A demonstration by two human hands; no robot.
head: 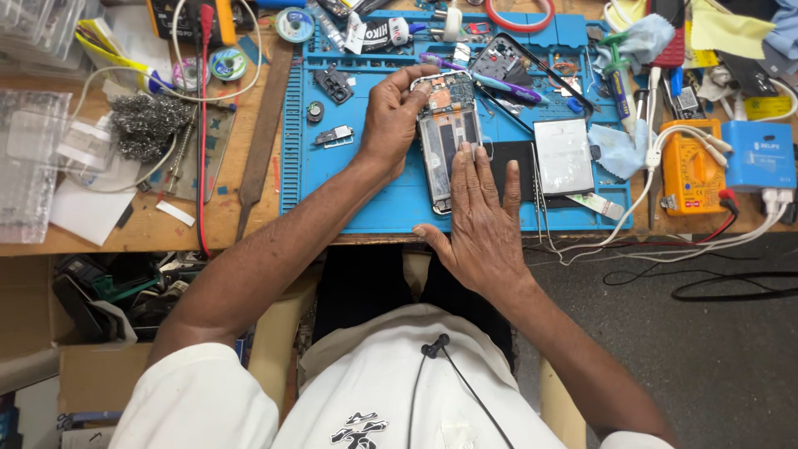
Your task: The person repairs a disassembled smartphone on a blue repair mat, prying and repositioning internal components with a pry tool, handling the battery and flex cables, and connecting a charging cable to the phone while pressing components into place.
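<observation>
Nearest the camera, low in the frame, are the person's white shirt and forearms reaching up toward the workbench. Just above centre, the right hand lies flat with fingers spread and released, its fingertips pressing on the lower half of an opened phone, steadying it against the blue repair mat. The left hand comes in from the left of centre and grips the phone's upper edge, thumb and bent forefinger pinched at the top near the camera end, where bare circuit parts show.

The phone lies lengthwise in the middle of the mat, back removed, its frame and inner bay exposed. The step in hand looks like work on the top section of the open body, one hand bracing while the other works at a small part. A next move there would call for light, exact fingertip pressure, since the parts are small and close together.

Right of the phone lies a flat silver battery. Farther up, a second opened phone shell rests at an angle. At the right edge sits an orange multimeter; at upper left, a wad of steel wool
</observation>
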